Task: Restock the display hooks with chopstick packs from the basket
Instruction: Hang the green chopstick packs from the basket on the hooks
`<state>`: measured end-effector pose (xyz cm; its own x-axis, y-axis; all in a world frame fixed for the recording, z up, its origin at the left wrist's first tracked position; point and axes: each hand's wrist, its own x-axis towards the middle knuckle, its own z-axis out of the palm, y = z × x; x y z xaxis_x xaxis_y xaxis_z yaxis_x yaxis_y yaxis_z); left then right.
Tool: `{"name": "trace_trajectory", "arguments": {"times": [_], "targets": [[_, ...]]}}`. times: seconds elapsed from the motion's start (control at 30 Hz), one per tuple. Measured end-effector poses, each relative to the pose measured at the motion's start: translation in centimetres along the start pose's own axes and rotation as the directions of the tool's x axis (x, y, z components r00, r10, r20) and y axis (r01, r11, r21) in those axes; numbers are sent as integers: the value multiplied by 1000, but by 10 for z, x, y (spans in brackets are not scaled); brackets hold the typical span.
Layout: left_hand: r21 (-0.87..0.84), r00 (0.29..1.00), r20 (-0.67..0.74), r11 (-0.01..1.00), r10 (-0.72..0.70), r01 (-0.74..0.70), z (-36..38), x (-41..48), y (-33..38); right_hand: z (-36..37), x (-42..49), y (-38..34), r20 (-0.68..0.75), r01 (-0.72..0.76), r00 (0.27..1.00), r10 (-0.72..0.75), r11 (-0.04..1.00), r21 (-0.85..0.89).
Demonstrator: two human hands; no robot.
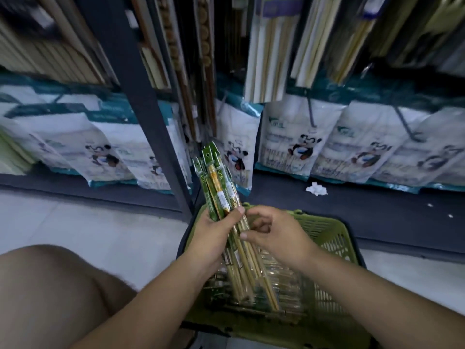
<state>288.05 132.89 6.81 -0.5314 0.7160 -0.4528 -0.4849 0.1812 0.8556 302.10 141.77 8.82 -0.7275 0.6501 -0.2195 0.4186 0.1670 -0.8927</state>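
My left hand (214,233) grips a bundle of chopstick packs (219,187) with green card headers, held upright above the green plastic basket (334,238) on the floor. The lower ends of the packs reach down into the basket. My right hand (274,233) is at the right side of the bundle, its thumb and fingertips pinching the sticks of one pack just below my left thumb. More clear-wrapped packs (281,280) lie inside the basket. Display hooks (312,114) hold hanging goods straight ahead.
A dark shelf upright (141,102) stands just left of the bundle. Panda-print white bags (299,142) hang in a low row; other chopstick packs (271,54) hang above. A crumpled white paper (316,189) lies on the dark base. My bare knee (50,293) is at lower left.
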Motion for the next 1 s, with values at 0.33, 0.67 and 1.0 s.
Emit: {"name": "trace_trajectory", "arguments": {"times": [0.33, 0.67, 1.0], "targets": [[264, 921, 315, 910, 231, -319, 69, -45, 108, -111, -28, -112, -349, 235, 916, -200, 970, 62], [229, 781, 457, 792, 426, -566, 143, -74, 196, -175, -57, -199, -575, 456, 758, -308, 880, 130], [202, 771, 418, 778, 481, -595, 176, -56, 224, -249, -39, -243, -724, 512, 617, -308, 856, 72]]}}
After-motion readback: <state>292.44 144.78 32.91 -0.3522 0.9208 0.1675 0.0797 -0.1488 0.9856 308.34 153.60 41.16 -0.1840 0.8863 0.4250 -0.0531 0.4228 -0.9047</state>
